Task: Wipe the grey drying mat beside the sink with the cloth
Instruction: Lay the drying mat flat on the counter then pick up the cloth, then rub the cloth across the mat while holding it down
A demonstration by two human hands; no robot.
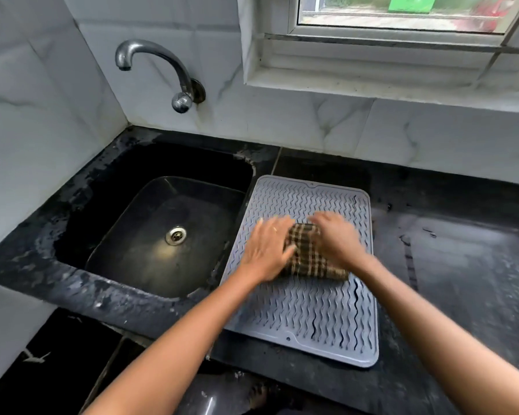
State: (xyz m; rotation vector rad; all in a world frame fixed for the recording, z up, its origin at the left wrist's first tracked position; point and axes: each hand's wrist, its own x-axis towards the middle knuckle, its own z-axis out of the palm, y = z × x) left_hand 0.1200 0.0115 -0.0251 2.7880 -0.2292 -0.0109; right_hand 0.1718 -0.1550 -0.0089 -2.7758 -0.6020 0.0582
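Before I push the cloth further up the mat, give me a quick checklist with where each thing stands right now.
1. Brown checked cloth lies on the grey ridged drying mat: ok.
2. Left hand and right hand both on the cloth: ok.
3. Far half of the mat has nothing standing on it: ok.
4. Mat's near edge overhangs the black counter: not ok.
5. Cloth damp: cannot tell.

no text, label, brand, number or sign can be read anywhere in this view. the grey drying mat (306,310) beside the sink (162,235) carries only wavy ridges, no lettering that shows. the green shape (411,3) outside the window above the mat is blurred, possibly a bin, with nothing legible on it.
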